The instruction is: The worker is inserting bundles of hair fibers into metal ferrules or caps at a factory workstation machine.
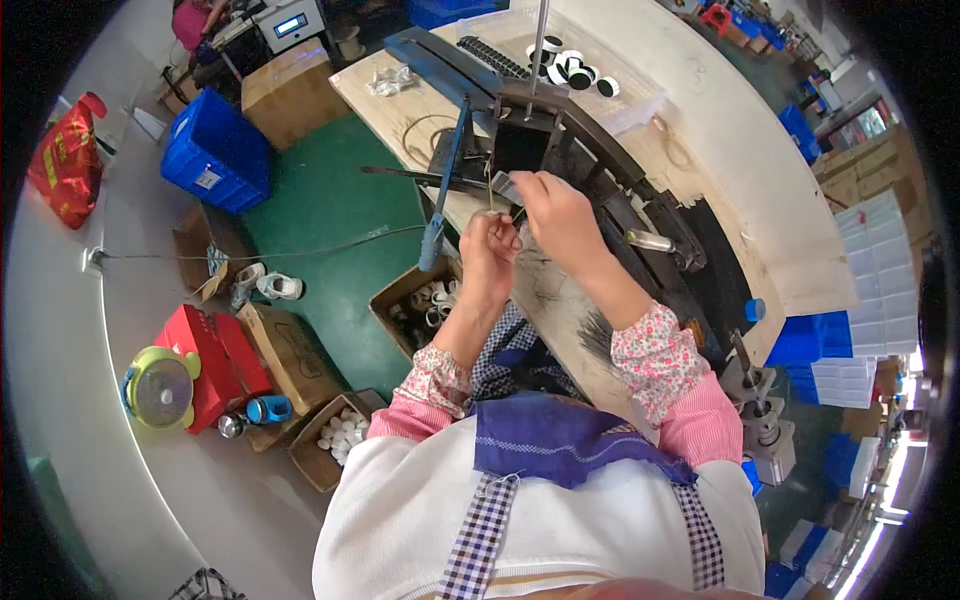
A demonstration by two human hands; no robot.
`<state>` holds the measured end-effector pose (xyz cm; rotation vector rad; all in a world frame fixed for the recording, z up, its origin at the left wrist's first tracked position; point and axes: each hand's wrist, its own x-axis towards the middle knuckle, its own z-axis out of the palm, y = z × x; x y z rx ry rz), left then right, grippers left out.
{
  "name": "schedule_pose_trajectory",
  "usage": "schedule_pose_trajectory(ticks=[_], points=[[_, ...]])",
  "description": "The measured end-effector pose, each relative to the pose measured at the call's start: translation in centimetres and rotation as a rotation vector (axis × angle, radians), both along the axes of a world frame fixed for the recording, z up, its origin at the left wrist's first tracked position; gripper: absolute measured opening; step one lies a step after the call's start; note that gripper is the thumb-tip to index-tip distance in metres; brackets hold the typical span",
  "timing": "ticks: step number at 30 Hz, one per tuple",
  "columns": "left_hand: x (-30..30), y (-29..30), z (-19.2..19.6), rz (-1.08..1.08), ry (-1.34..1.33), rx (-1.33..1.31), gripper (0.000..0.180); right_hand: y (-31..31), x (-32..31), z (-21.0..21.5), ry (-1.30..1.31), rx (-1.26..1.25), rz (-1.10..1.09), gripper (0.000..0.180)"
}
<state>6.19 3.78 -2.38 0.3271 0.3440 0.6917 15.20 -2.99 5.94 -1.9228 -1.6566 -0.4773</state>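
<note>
Both hands meet in front of a dark metal bench machine (520, 145). My left hand (486, 258) is closed, fingertips pinched around something too small to make out, by a thin yellowish strand (490, 190). Just above and to the right, my right hand (562, 222) is closed, its fingers on a small grey metal block (505, 187) at the machine's front. The two hands' fingertips are close together. Left of them hangs a blue lever with a wrapped grip (432, 245), which neither hand touches.
Black-and-white round caps (580, 76) lie in a clear tray on the wooden bench (440, 60). A metal cylinder (650, 240) lies right of my hands. Below left stand open cardboard boxes of white parts (343, 432). A cable (270, 248) crosses the green floor near a blue crate (215, 150).
</note>
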Motion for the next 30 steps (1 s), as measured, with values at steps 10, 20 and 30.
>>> schedule_pose_trajectory(ticks=[10, 20, 30], points=[[1.8, 1.2, 0.5, 0.110, 0.087, 0.125, 0.013, 0.3, -0.8, -0.8, -0.045, 0.040, -0.025, 0.033], [-6.8, -2.6, 1.7, 0.313, 0.459, 0.932, 0.013, -19.7, -5.5, -2.0, 0.532, -0.043, -0.249, 0.016], [2.1, 1.7, -3.5, -0.055, 0.482, 0.555, 0.030, -23.6, -8.1, -5.3, 0.778, -0.001, -0.273, 0.014]])
